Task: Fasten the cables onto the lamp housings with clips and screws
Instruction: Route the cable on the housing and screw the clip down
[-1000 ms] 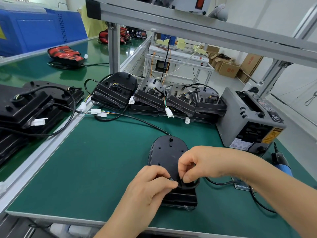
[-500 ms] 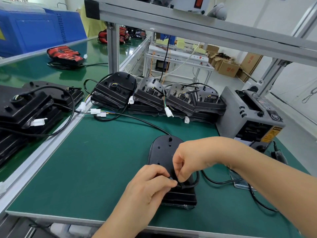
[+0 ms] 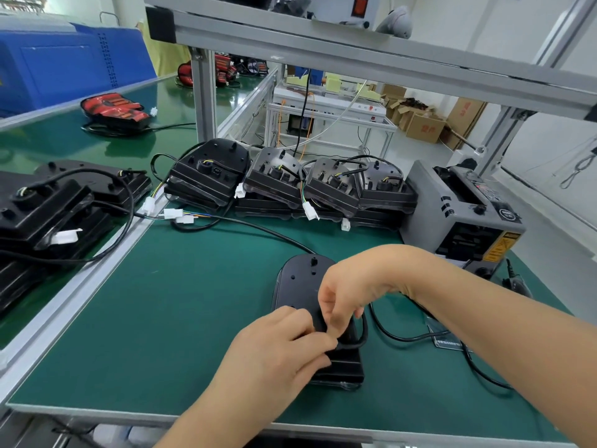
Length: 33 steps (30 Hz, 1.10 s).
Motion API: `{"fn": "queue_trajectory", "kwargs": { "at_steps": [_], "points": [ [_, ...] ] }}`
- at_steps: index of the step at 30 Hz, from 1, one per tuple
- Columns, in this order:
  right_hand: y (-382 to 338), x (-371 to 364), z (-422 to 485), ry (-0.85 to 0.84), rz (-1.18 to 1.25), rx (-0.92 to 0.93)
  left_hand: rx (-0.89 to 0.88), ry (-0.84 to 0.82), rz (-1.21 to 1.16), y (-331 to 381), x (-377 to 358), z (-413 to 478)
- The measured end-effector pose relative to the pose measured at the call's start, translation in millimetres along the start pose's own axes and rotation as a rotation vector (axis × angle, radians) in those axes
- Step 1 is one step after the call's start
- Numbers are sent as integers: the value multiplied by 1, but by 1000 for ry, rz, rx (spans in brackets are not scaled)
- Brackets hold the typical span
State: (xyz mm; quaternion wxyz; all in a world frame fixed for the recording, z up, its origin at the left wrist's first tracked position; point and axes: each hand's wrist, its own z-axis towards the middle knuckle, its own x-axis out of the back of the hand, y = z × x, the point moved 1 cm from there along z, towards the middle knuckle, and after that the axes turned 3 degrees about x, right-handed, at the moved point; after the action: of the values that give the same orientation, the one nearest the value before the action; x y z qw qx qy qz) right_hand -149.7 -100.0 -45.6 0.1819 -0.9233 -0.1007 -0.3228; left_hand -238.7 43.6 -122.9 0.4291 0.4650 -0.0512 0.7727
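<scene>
Lamp housing point(image 3: 300, 279), black, lies flat near the front edge of the green tabletop point(image 3: 193, 318), and the left hand point(image 3: 281, 347) and right hand point(image 3: 349, 292) meet over its near end, each grip narrow and pinching the black cable point(image 3: 362, 337) that loops there.

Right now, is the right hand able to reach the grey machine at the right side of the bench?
Probably yes. The grey machine stands just beyond the right hand, with bare mat between them. But that hand pinches the cable on the lamp housing, so it must let go first.
</scene>
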Motion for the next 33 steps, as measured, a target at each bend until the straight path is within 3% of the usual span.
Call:
{"fn": "queue_trajectory", "kwargs": {
  "at_steps": [9, 21, 27, 33],
  "points": [
    [7, -1, 3, 8, 56, 32, -27, 114, 147, 8, -14, 0],
    [22, -8, -2, 87, 175, 95, -29, 175, 169, 7, -18, -3],
    [27, -26, -12, 293, 249, 115, -16, 207, 179, 9, -18, -2],
    [65, -34, -51, 734, 505, 27, 1, 201, 161, 12, -16, -1]
  ]
}}
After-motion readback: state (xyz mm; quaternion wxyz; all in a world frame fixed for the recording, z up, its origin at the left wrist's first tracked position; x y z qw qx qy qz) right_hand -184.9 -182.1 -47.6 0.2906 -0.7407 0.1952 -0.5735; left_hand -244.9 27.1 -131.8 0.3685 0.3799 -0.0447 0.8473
